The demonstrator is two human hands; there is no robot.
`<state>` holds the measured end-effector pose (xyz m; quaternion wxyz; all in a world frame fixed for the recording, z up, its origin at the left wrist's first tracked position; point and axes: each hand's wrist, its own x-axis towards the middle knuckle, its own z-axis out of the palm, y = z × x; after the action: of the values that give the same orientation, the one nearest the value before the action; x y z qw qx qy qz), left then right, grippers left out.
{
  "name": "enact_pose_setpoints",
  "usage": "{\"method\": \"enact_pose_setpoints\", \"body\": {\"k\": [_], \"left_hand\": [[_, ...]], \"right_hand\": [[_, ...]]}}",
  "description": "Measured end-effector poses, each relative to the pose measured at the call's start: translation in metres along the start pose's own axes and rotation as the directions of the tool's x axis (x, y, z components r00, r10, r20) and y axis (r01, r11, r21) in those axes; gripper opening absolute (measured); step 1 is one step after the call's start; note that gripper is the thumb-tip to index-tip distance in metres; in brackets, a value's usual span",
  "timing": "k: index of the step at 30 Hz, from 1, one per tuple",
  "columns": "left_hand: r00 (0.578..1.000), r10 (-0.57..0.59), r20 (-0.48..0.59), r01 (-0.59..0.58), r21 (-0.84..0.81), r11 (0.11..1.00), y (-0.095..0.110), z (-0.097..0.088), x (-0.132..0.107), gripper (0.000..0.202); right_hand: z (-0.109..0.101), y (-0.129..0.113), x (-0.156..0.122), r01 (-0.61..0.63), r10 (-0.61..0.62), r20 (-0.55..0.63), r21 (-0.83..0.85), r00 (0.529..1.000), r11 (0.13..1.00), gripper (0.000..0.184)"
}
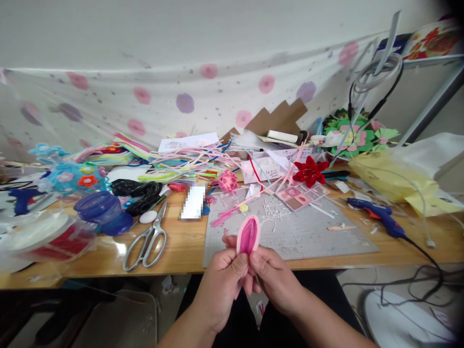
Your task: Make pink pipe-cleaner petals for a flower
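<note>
In the head view, my left hand (223,280) and right hand (279,278) were together, fingertips pinching the lower end of a pink petal (250,234), which I held upright near the front edge of the surface (181,253). To the left, a plastic-wrapped red-and-white roll (58,244) stood near a blue plastic vessel (99,208) whose contents I couldn't make out; a compartmented palette (303,199) with pink patches lay on the grey mat (304,239). Wood showed between the scissors (156,226) and the mat's left edge, while the glue gun (379,216) lay beside its right.
</note>
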<state>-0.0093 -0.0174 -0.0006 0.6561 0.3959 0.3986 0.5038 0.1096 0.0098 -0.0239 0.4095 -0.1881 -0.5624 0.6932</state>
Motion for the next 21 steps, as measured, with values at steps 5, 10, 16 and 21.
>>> {"method": "enact_pose_setpoints", "body": {"k": [5,10,16,21], "left_hand": [[0.999,-0.031,0.014,0.032,-0.065,0.997,-0.001,-0.001,-0.001,0.045],[1.0,-0.029,0.003,0.029,-0.11,0.994,-0.01,0.0,-0.001,0.039],[0.993,0.043,0.112,-0.09,0.452,0.888,0.019,-0.018,0.0,0.026],[0.973,0.21,0.093,-0.224,0.585,0.779,0.065,-0.022,0.01,0.022]], "right_hand": [[0.004,-0.003,0.0,0.007,-0.006,-0.008,0.039,1.0,0.999,0.053],[0.011,-0.001,-0.001,-0.002,0.007,-0.078,0.061,0.997,0.998,0.045],[0.002,-0.017,-0.001,0.082,-0.113,-0.155,-0.196,0.981,0.977,0.039],[-0.016,-0.038,0.0,-0.065,0.035,-0.069,-0.503,0.997,0.862,0.036]]}}
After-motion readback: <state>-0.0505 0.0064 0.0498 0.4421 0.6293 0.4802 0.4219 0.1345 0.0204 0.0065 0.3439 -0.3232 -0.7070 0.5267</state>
